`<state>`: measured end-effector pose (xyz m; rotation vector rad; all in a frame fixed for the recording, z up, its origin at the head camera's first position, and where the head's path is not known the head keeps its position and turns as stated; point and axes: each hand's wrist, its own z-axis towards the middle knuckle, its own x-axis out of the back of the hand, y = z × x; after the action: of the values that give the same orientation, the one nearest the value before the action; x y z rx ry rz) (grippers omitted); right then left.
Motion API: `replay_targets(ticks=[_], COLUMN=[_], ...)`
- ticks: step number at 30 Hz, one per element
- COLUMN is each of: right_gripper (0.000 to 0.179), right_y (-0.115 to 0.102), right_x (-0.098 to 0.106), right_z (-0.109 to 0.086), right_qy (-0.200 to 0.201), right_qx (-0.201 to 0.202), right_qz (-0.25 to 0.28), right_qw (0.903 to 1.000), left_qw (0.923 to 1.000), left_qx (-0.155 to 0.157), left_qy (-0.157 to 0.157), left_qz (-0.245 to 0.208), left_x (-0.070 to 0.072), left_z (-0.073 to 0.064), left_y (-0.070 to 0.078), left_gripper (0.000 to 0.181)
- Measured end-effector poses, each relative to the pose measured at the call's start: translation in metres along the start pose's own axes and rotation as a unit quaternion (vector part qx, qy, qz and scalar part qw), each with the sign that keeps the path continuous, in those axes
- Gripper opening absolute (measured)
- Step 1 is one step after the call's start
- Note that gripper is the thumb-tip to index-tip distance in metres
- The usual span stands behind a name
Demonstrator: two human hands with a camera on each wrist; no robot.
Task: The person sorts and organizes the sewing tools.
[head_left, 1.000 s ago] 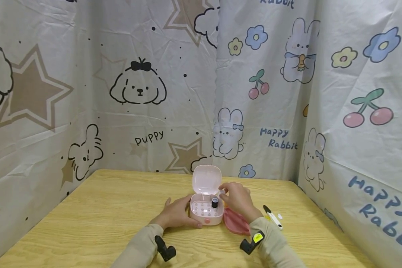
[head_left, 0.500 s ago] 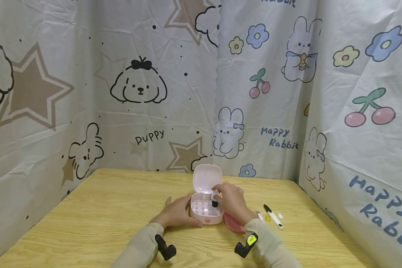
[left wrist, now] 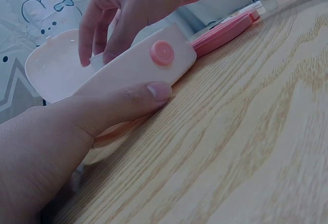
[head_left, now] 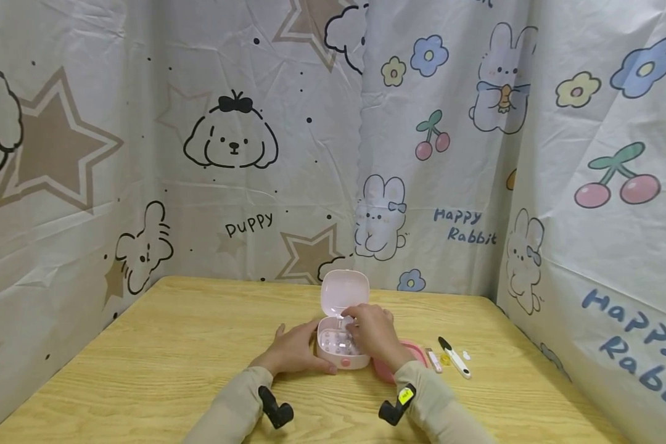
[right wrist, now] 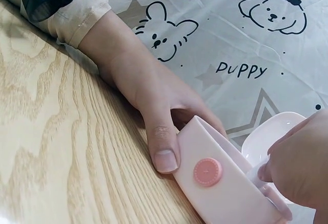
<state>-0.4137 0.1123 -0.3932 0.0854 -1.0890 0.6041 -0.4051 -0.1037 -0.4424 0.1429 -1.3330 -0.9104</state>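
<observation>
A pale pink sewing box (head_left: 331,357) stands on the table, its lid (head_left: 345,292) tipped up at the back. Rows of small pegs (head_left: 333,343) line its inside, and a round pink button (left wrist: 162,53) marks the front. My left hand (head_left: 291,350) grips the box from the left, thumb along the front wall and fingers round the far side. My right hand (head_left: 373,327) reaches into the box's right part and pinches a small white spool (right wrist: 258,172), mostly hidden by its fingers. Under the right wrist lies a pink oval tray (head_left: 385,370), touching or close to the box.
Right of the tray lie a small pink-and-white strip (head_left: 434,361), a yellow piece (head_left: 444,359), a white tool with a black end (head_left: 454,357) and a tiny white piece (head_left: 466,355). A printed curtain (head_left: 227,185) surrounds the wooden table (head_left: 200,333) behind and at both sides.
My right hand has moved left and down into the box with the white spool, now covering the black spool seen there before. The left hand keeps its grip on the box.
</observation>
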Motion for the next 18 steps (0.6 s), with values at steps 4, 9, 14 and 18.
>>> replay_targets(ticks=[4,9,14,18], right_gripper=[0.019,0.019,0.019,0.019], right_y=[-0.0025,-0.0027,0.0008,0.0023], right_x=[-0.0008,-0.0022,-0.0054,-0.0062], right_z=[0.0,-0.0005,-0.0011,-0.0013], right_qy=[-0.012,-0.026,-0.025,-0.027], right_qx=[-0.004,-0.016,-0.014,-0.012], right_qz=[0.002,-0.007,-0.014,-0.01], right_qw=[0.9999,0.9995,0.9995,0.9995], left_qw=[1.0,1.0,1.0,1.0], left_qx=[-0.002,-0.002,0.002,0.003], left_qy=[0.0,0.0,-0.001,-0.002], left_qz=[-0.001,0.0,-0.004,-0.006], left_x=[0.0001,0.0004,0.0008,0.0011], left_z=[0.0006,0.0004,-0.0008,-0.0012], left_y=[0.0008,0.001,0.0023,0.0031], left_gripper=[0.115,0.115,0.114,0.114])
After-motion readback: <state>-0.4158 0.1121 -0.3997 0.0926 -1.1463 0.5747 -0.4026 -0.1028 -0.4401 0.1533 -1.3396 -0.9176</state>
